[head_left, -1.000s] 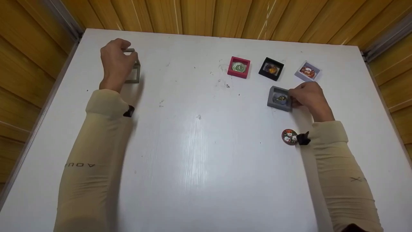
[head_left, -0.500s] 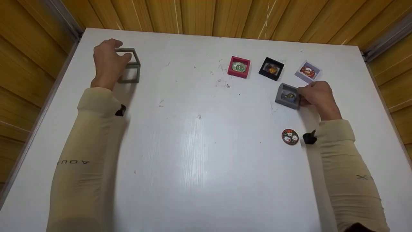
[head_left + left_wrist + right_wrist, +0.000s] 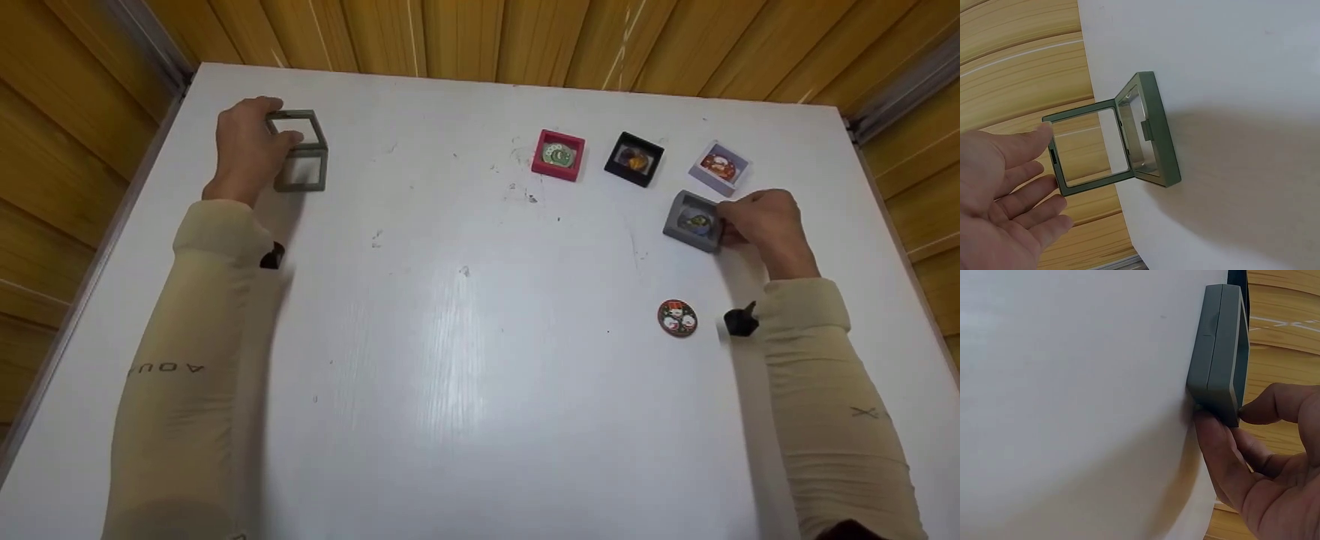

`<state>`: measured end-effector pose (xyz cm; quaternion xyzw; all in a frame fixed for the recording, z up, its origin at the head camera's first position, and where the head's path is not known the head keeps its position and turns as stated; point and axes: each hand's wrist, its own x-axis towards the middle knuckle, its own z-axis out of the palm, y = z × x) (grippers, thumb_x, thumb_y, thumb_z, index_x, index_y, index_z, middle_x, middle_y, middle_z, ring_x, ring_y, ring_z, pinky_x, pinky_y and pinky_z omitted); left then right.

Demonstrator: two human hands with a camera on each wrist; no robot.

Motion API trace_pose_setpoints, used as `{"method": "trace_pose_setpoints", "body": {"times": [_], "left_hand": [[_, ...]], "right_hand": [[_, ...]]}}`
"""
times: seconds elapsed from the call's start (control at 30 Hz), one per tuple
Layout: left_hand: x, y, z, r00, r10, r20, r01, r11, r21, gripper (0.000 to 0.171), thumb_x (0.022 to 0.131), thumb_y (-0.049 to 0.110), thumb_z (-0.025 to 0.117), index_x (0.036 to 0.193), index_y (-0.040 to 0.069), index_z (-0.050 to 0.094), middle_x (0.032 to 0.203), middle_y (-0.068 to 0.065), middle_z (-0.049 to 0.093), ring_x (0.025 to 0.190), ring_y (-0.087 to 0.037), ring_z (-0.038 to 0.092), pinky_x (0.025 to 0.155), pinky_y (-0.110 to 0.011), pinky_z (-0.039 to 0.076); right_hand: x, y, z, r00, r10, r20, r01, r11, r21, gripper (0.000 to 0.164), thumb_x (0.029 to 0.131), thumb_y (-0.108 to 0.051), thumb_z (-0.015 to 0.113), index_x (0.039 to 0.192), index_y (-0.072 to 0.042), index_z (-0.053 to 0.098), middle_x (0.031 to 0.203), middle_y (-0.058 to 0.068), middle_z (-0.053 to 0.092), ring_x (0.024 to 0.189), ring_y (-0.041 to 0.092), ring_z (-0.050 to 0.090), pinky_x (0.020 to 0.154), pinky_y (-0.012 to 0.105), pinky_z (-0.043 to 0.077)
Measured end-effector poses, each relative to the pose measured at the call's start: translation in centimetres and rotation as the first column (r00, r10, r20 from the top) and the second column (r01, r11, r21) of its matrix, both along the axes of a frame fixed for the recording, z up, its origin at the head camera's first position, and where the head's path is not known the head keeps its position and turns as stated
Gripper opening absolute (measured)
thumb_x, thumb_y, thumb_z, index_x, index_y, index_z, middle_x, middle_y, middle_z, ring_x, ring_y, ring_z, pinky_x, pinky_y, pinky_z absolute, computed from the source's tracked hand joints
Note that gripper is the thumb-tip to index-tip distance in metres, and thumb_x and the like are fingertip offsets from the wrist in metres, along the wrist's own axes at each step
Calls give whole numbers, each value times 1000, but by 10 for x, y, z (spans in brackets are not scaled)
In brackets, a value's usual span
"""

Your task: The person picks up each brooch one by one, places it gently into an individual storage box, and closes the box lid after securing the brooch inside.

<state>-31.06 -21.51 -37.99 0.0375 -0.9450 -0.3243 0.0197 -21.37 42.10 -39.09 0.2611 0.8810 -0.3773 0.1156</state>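
Note:
My left hand (image 3: 247, 146) pinches the lid edge of a green hinged display case (image 3: 1161, 135) at the table's far left. The case is unfolded, with its clear-windowed lid raised above the base; I see nothing inside it. On the right side, my right hand (image 3: 769, 225) holds a grey display case (image 3: 677, 216) by its right edge, thumb on the front face and fingers behind. A round item with a bird-like picture (image 3: 696, 221) shows in its window. In the right wrist view the grey case (image 3: 1216, 343) looks closed, its seam running along the side.
Beyond the grey case lie a red case (image 3: 577, 161), a black case (image 3: 613, 169) and a lavender case (image 3: 709, 180), each with a round piece inside. A loose round snowman-patterned badge (image 3: 677, 318) lies nearer me. Wood-patterned panels (image 3: 450, 37) stand behind the white table (image 3: 465, 337).
My right hand has moved to the right with the grey case, away from the loose badge. My left hand has shifted slightly left, and more of the green case shows.

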Motion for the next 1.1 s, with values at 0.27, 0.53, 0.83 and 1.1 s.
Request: {"method": "trace_pose_setpoints", "body": {"times": [0.27, 0.53, 0.83, 1.1], "left_hand": [[-6, -11, -4, 999, -28, 30, 28, 1000, -7, 55, 109, 12, 62, 160, 4, 45, 160, -17, 48, 151, -29, 39, 124, -40, 31], [-9, -18, -7, 999, -29, 44, 30, 999, -23, 53, 109, 9, 60, 160, 2, 45, 162, -18, 46, 155, -31, 34, 126, -41, 26], [-16, -25, -4, 998, -41, 55, 44, 997, -57, 51, 109, 3, 58, 159, 1, 46, 165, -18, 41, 155, -34, 32, 126, -44, 26], [-19, -28, -4, 997, -57, 52, 61, 995, -84, 47, 109, -1, 55, 156, -3, 49, 157, -22, 50, 149, -37, 41, 121, -47, 36]], "right_hand": [[2, 9, 2, 1000, -15, -1, 15, 1000, -3, 38, 102, -23, 59, 125, 7, 58, 69, -8, 69, 65, 4, 69, 67, 21, 52], [2, 14, 2, 1000, -20, -3, 20, 1000, 1, 33, 100, -22, 59, 119, 5, 58, 68, -8, 68, 65, 4, 69, 66, 21, 53], [3, 23, 3, 999, -36, 32, 36, 999, 1, 54, 103, -24, 58, 139, 15, 49, 70, -7, 68, 67, 4, 69, 68, 21, 55], [5, 28, 3, 997, -49, 63, 48, 999, 13, 58, 105, -27, 58, 143, 15, 48, 73, -5, 68, 71, 5, 69, 73, 24, 53]]}}
